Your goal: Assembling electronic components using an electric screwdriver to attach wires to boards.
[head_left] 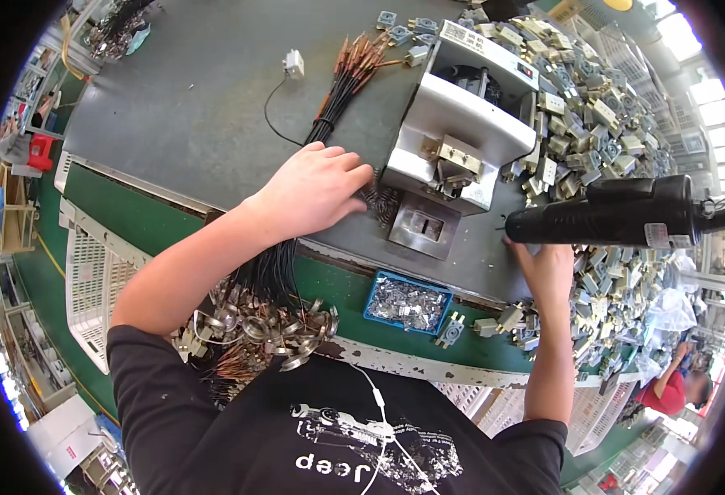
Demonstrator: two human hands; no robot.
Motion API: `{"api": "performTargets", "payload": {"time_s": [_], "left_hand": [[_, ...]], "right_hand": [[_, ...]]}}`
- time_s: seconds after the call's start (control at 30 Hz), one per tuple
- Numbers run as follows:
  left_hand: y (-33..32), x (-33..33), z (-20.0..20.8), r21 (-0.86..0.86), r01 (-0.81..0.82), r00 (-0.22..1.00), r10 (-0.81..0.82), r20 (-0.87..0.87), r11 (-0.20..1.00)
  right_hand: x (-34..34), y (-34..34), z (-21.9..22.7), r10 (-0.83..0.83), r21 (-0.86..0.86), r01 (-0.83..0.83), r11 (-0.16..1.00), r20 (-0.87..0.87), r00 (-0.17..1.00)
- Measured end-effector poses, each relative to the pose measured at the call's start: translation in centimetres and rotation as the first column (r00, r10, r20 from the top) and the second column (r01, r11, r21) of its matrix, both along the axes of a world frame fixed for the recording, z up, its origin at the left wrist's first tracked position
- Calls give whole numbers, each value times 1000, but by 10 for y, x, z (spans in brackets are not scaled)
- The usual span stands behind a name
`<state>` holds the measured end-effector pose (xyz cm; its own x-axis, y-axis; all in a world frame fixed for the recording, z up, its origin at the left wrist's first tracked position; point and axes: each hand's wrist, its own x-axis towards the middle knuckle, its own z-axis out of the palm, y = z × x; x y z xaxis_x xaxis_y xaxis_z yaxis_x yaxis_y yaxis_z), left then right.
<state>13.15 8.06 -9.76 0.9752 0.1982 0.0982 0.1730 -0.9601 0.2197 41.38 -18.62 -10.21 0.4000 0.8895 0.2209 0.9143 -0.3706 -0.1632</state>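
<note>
My left hand (317, 186) reaches over a small heap of dark springs (381, 200). Its thumb and forefinger are apart, and nothing shows held in them. Under and beside that wrist runs a bundle of black wires (329, 115) with reddish-brown ends. My right hand (546, 268) is beneath a black cylindrical power tool (602, 216), near a pile of grey and beige terminal blocks; the thumb points left, while the tool hides the other fingers. Between the hands stands a silver metal fixture (437, 124), with a beige block (459, 154) at its front and a slotted steel plate (424, 226) below.
A blue tray (368, 313) of small metal pieces sits by the bench's near edge. Terminal blocks (593, 115) cover the right side. Metal rings (268, 326) and wire ends lie near my left elbow. One wired white block (294, 64) rests farther back. Another person (668, 392) is at right.
</note>
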Motion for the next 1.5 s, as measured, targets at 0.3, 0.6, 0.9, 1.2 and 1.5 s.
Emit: {"api": "performTargets", "payload": {"time_s": [0.3, 0.6, 0.9, 1.2, 1.5], "left_hand": [[-2, 3, -1, -90, 32, 999, -29, 34, 995], [3, -6, 14, -176, -8, 999, 16, 46, 984], [0, -9, 18, -379, -61, 991, 100, 85, 923], [5, -20, 52, -514, -79, 952, 218, 216, 854], [12, -59, 58, -575, -238, 888, 416, 199, 783]], "right_hand": [[1, -10, -9, -184, -108, 156, 982, -350, 919], [-55, -17, 54, 230, 340, -136, 931, -254, 940], [-80, 29, 32, 465, 342, -365, 866, -279, 840], [-91, 53, 9, 480, 222, -434, 873, -236, 845], [-110, 52, 20, 431, 144, -423, 895, -29, 902]]}}
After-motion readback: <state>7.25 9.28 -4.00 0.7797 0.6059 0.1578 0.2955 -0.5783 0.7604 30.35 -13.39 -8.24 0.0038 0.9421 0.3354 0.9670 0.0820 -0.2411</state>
